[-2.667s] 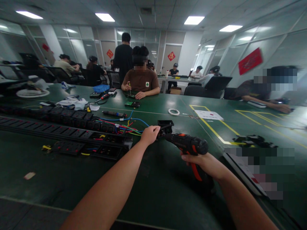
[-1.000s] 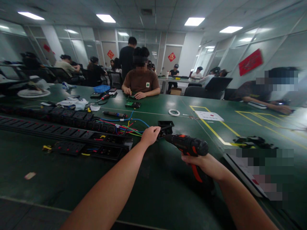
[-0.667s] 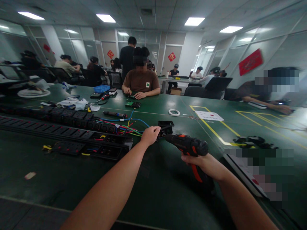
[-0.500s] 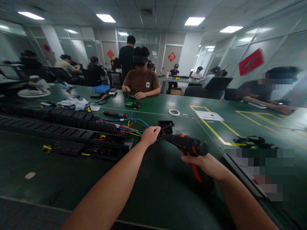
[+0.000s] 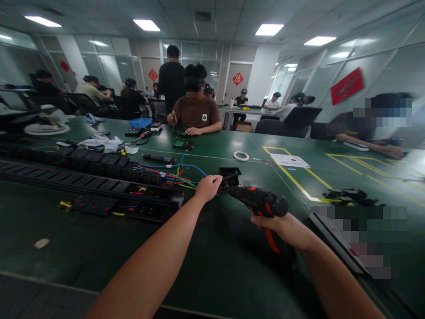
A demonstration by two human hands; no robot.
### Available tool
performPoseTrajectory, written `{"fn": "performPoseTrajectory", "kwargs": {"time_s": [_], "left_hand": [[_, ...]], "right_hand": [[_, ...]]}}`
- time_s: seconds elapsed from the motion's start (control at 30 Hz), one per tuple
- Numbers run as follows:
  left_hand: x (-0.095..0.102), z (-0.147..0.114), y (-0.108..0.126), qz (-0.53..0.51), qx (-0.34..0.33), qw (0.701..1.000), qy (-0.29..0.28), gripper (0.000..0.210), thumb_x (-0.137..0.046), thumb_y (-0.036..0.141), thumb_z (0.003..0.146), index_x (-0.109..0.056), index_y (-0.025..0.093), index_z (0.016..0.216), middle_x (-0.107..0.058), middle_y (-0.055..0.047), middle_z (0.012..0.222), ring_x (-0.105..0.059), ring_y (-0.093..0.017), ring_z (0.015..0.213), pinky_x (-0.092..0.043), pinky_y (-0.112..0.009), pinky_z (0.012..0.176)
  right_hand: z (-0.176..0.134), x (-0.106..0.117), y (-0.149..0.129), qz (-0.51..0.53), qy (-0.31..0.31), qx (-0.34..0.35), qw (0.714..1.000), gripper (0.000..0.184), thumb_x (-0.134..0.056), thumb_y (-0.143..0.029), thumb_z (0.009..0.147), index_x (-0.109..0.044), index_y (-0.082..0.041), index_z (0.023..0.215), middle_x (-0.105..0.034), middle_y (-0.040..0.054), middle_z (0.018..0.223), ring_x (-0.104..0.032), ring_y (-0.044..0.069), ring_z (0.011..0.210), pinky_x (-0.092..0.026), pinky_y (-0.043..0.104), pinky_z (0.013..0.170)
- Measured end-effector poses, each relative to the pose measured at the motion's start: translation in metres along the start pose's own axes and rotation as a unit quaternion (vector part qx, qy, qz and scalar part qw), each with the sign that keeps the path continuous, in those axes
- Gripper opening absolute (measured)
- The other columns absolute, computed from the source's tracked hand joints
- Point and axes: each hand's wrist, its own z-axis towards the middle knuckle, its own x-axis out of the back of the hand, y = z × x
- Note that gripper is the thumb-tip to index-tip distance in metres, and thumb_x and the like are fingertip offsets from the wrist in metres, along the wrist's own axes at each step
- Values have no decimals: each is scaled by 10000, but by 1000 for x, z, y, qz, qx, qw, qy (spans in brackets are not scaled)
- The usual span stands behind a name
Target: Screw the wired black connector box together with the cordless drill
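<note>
My right hand [image 5: 282, 226] is closed round the grip of a black and orange cordless drill [image 5: 257, 200]. The drill's nose points left and reaches a small black housing [image 5: 230, 175] with an open frame. Fingers closed, my left hand [image 5: 208, 188] grips the near side of that housing; the exact hold is partly hidden. Coloured wires [image 5: 181, 179] run from the left to the housing. Left of my hand lie black power strips [image 5: 83, 177] with rows of sockets, and a loose socket block [image 5: 94, 205] in front of them.
On the green table [image 5: 212, 266] lie a pen-shaped tool [image 5: 159, 158], a white tape ring [image 5: 241, 156], a paper sheet [image 5: 288, 160], a green circuit board [image 5: 183, 145] and a blue basket [image 5: 141, 122]. A co-worker [image 5: 195, 110] sits opposite, another [image 5: 361, 124] at the right. Black parts [image 5: 353, 196] lie rightward.
My hands, the drill and the housing stay in place. The co-worker opposite has raised one hand with a thin tool, and the standing person behind has shifted left.
</note>
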Motion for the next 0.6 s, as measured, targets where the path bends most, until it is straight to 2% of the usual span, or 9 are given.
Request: {"fn": "performPoseTrajectory", "kwargs": {"time_s": [0.37, 0.6], "left_hand": [[1, -1, 2, 5, 4, 1000, -3, 399, -424, 393, 996, -746, 250, 1183, -723, -34, 1247, -636, -222, 1185, -460, -308, 1044], [-2, 1, -2, 1, 1, 1000, 1, 388, -436, 376, 991, -750, 236, 1171, -725, -37, 1242, -637, -215, 1184, -455, -300, 1052]], "right_hand": [[-4, -1, -5, 36, 15, -37, 999, 282, -743, -442, 765, -715, -195, 899, -655, 3, 741, -608, 196, 705, -465, 315, 678], [-3, -1, 0, 48, 24, -61, 997, 392, -767, -457, 748, -728, -176, 1018, -688, 28, 781, -640, 215, 747, -492, 342, 717]]}}
